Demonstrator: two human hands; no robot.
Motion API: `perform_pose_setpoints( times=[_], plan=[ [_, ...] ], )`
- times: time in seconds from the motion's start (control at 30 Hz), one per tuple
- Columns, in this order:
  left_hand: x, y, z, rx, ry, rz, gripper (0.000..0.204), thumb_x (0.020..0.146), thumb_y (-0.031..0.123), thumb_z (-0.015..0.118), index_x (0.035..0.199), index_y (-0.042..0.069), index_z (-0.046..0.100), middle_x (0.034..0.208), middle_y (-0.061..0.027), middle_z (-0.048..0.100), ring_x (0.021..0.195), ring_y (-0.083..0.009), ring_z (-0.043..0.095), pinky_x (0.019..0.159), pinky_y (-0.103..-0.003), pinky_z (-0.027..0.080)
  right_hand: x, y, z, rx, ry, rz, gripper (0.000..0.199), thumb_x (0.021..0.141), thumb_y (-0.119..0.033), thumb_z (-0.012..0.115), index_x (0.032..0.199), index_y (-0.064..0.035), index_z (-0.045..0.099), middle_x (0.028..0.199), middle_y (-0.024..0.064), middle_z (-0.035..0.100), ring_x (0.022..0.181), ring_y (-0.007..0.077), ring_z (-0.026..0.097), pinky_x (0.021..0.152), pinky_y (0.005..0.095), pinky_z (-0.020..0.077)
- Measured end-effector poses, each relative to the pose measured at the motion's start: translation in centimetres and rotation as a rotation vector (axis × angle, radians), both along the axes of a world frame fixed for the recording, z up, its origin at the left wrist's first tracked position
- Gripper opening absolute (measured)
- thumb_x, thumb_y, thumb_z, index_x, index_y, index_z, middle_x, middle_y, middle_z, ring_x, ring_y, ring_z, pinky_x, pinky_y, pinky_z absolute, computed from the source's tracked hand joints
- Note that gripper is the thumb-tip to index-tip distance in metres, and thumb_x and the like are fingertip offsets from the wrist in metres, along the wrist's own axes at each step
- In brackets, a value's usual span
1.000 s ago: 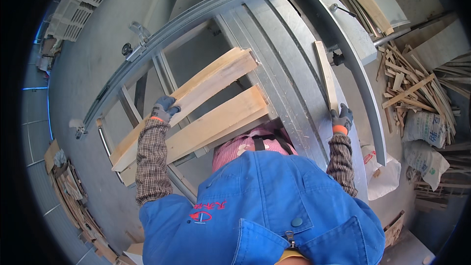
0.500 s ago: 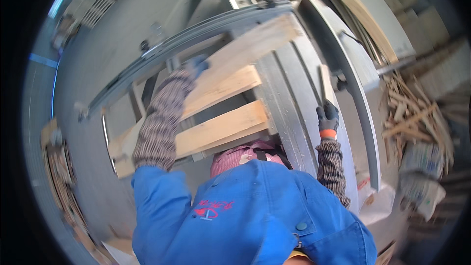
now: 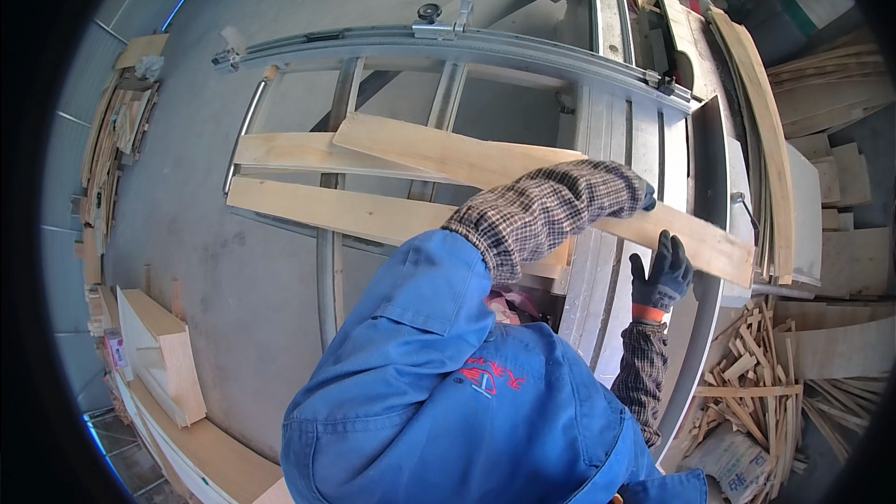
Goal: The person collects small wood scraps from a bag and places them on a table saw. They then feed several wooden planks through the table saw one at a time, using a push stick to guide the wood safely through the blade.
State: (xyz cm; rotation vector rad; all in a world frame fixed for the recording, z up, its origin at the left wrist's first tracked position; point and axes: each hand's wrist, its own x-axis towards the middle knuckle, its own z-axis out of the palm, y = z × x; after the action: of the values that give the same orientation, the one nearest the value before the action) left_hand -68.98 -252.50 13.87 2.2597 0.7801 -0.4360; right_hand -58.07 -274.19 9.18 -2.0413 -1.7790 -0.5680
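A long pale wooden board [image 3: 705, 243] lies slanted across the metal table of a sliding saw [image 3: 611, 145], its right end reaching past the grey rail. My left arm crosses over this board, and my gloved left hand [image 3: 649, 196] is closed at its far edge, most of the fingers hidden by the sleeve. Just below the board's right part, my right hand [image 3: 665, 275] in a dark glove is open, fingers apart, with fingertips at the near edge. Two more boards, an upper one [image 3: 285, 149] and a lower one [image 3: 327, 208], rest on the frame at left.
A metal fence [image 3: 373, 40] with a stop and knob spans the far side. Thin offcuts [image 3: 751, 369] are heaped on the floor at right, near a white sack [image 3: 733, 457]. Long planks [image 3: 761, 131] stand beyond the rail. Stacked wood [image 3: 117, 131] lines the left.
My left hand has moved right along with the board. The narrow strip that was in my right hand is gone from it, and that hand has opened. My view has turned.
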Motion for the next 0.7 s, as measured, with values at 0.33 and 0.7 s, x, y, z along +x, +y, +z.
perform_pose_setpoints(
  times=[0.33, 0.7],
  plan=[
    [-1.2, -1.3, -6.1, 0.107, -0.202, -0.167, 0.033, 0.098, 0.025, 0.055, 0.127, 0.014, 0.069, 0.120, -0.0156, 0.070, 0.107, -0.0330, 0.069, 0.094, -0.046, 0.053, 0.8, -1.0, -1.7, -0.019, -0.038, 0.013, 0.049, 0.073, -0.031, 0.082, 0.120, -0.0251, 0.069, 0.116, 0.0044, 0.065, 0.108, 0.0320, 0.059, 0.093, 0.0496, 0.0458],
    [-2.7, 0.0, -1.4, 0.316, -0.212, -0.284, 0.049, 0.098, 0.049, 0.055, 0.128, 0.012, 0.063, 0.119, -0.0142, 0.066, 0.112, -0.0320, 0.064, 0.093, -0.048, 0.053, 3.6, 5.3, -0.8, -0.149, 0.095, 0.128, 0.014, 0.084, -0.032, 0.071, 0.087, -0.0193, 0.074, 0.081, 0.0071, 0.072, 0.080, 0.0303, 0.067, 0.077, 0.0443, 0.0496]
  ],
)
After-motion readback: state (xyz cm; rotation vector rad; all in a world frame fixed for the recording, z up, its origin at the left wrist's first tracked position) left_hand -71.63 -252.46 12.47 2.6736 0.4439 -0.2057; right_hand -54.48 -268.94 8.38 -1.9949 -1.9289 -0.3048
